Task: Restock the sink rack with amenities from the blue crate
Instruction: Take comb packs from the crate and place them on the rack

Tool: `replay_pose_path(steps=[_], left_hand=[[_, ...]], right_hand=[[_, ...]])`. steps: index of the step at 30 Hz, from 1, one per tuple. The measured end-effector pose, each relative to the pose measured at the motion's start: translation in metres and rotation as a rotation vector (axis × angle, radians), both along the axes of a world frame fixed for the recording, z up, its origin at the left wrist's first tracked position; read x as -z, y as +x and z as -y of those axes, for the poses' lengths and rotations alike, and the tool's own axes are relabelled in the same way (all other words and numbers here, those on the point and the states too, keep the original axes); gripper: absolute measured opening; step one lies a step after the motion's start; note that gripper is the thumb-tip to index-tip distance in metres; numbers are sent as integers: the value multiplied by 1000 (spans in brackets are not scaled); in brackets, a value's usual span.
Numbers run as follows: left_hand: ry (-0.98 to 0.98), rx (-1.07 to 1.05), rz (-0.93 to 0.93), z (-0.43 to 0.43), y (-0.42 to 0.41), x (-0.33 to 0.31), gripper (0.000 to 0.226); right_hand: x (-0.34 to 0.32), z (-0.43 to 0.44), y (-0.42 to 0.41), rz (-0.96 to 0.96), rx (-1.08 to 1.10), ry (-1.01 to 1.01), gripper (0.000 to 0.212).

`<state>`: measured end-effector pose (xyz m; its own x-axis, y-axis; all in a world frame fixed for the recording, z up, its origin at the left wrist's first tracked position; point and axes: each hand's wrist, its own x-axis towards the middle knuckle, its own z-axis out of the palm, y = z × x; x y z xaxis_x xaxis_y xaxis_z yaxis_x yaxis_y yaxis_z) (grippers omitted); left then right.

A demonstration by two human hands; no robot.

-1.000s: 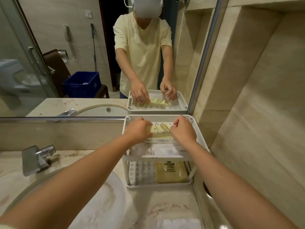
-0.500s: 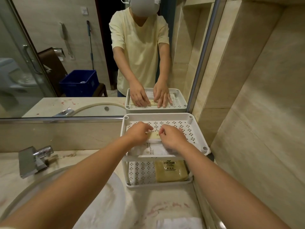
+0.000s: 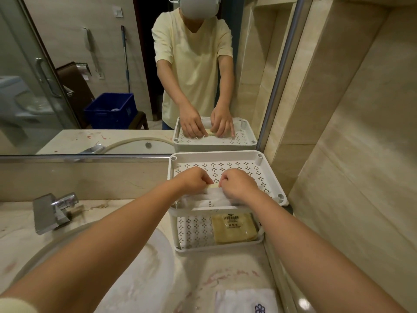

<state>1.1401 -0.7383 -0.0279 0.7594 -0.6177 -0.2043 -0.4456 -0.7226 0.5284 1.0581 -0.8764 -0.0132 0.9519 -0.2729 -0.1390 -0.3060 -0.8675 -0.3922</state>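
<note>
- Marble counter point(image 3: 225, 274) carries a white two-tier rack point(image 3: 274, 177) under the mirror point(image 3: 67, 75).
- Left hand point(image 3: 194, 180) and right hand point(image 3: 240, 185), fingers curled, pinch a pale packet point(image 3: 214, 187) lying between them on the upper tray.
- Below both hands, a tan sachet point(image 3: 233, 227) lies on the lower tray.
- Blue crate point(image 3: 111, 110) shows reflected, far beyond the hands.

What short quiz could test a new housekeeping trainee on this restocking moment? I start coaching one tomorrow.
1. True or false: both hands, left hand and right hand, are at the top tier of the white rack.
2. The tan packet lies on which tier? A) top B) bottom C) the counter
3. Fill in: in the mirror, the blue crate stands ___ the person.

Key: 1 true; 2 B; 3 behind.
</note>
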Motion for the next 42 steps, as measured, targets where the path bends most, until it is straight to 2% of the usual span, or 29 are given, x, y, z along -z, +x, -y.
replay_pose_path(steps=[4,8,13,23,32,38,42], left_hand=[[-5,-24,42,-1,-6,-2,27],[15,-33,95,-7,-12,-4,36],[28,-49,185,-22,-21,-13,32],[-85,-251,379,-99,-39,-34,35],[0,-494,383,-217,-80,-28,43],[109,-652,291,-297,-124,-9,46],[161,-759,270,-359,-171,6,50]], right_hand=[[1,-2,-3,41,-3,-26,28],[1,-6,-5,60,-6,-32,30],[-7,-20,-10,87,-46,-60,31],[-32,-81,-7,205,-181,-71,32],[-31,-193,-4,171,-453,-125,52],[-7,-273,-23,39,-662,-192,63],[6,-334,-48,33,-791,-217,68]])
